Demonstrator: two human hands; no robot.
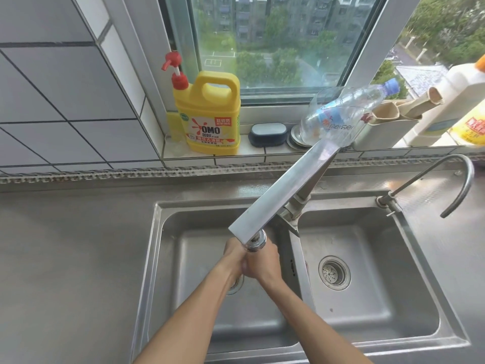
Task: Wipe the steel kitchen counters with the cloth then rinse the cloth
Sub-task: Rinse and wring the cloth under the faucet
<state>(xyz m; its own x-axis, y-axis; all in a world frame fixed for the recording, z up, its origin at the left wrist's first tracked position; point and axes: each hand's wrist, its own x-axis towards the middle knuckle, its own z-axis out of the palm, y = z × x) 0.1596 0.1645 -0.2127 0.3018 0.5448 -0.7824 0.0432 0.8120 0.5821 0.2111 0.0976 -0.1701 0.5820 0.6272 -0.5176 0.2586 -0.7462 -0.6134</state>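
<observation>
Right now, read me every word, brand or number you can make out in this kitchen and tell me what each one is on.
"OMO": on the red and white label of the yellow detergent jug on the windowsill.
"meisen", roughly: pale letters on the clear plastic bottle lying on the sill; blurred, so uncertain.
Chinese characters on the jug label: too small to read.
Red print on the yellow bottle at the right edge: too blurred.

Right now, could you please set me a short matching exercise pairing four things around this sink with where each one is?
Things:
1. yellow detergent jug with red pump
2. clear plastic bottle with blue cap
3. thin curved steel tap
4. the two hands

Places:
A. clasped together under the wide flat faucet, over the left basin
B. lying tilted on the windowsill
C. upright at the sill's left end
D. behind the right basin

Pairs: 1-C, 2-B, 3-D, 4-A
</observation>
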